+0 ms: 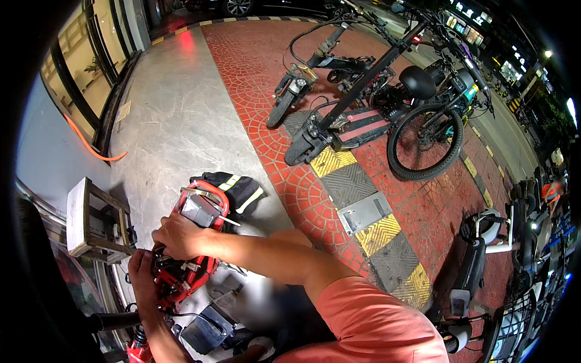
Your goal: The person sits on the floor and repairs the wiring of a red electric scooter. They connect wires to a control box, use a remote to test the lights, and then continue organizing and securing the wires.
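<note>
A red tubular frame [221, 196], apparently part of a small vehicle, stands before me at the lower left with a grey boxy part [200, 210] set inside its upper loop. My right hand [180, 237] reaches across to it, fingers curled down over its near left part. Just left of and below that, my left hand [143, 272] is closed at the frame's edge, fingertips close to the right hand. Whatever either hand pinches is hidden by the fingers. Dark cloth with pale reflective strips [245, 192] lies behind the frame.
A worn wooden stool [91, 239] stands left of the frame, beside a glass front. Close to my legs lies a black box [206, 330] with a cable. Kick scooters [363, 127] and a bicycle [425, 145] are parked ahead on red paving; more vehicles line the right.
</note>
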`<state>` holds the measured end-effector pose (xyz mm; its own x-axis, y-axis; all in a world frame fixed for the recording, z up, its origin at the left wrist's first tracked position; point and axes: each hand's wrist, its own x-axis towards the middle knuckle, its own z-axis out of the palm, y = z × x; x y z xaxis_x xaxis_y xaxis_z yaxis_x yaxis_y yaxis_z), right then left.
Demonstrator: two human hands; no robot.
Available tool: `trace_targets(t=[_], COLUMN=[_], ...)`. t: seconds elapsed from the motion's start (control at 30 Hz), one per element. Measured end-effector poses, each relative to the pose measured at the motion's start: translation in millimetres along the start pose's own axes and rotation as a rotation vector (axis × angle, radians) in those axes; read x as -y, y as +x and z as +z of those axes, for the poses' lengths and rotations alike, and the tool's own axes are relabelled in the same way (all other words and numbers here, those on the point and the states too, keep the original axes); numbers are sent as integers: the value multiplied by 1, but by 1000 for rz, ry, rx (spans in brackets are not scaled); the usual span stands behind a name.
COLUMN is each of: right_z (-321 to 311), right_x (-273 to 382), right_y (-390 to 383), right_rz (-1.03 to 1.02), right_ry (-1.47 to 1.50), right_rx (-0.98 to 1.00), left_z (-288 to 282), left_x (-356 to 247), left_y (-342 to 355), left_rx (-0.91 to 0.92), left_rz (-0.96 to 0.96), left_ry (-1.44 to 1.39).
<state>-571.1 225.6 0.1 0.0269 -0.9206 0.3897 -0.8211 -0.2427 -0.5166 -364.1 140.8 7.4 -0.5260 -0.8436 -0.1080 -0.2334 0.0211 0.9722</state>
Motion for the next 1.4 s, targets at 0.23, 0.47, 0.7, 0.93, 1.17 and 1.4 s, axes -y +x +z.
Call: trace_targets(t=[0.23, 0.47, 0.7, 0.93, 1.17, 1.4], right_z=[-13, 10, -5, 3, 26, 4], right_x=[2, -6, 18, 40, -9, 2], right_y=[-5, -1, 1, 13, 10, 10], right_rz=[42, -98, -80, 90, 301, 231], right_ry=[90, -20, -215, 327, 515, 353], right_rx=[-23, -64, 7, -264, -24, 20], left_z=[-7, -7, -10, 6, -3, 1], left_x=[3, 2, 2, -12, 13, -16], left_y=[3, 6, 6, -6, 4, -5], left_rx=[76, 108, 114, 0, -50, 55], left_rz=[32, 73, 36, 17, 73, 29], left_ry=[33, 113, 58, -19, 115, 125])
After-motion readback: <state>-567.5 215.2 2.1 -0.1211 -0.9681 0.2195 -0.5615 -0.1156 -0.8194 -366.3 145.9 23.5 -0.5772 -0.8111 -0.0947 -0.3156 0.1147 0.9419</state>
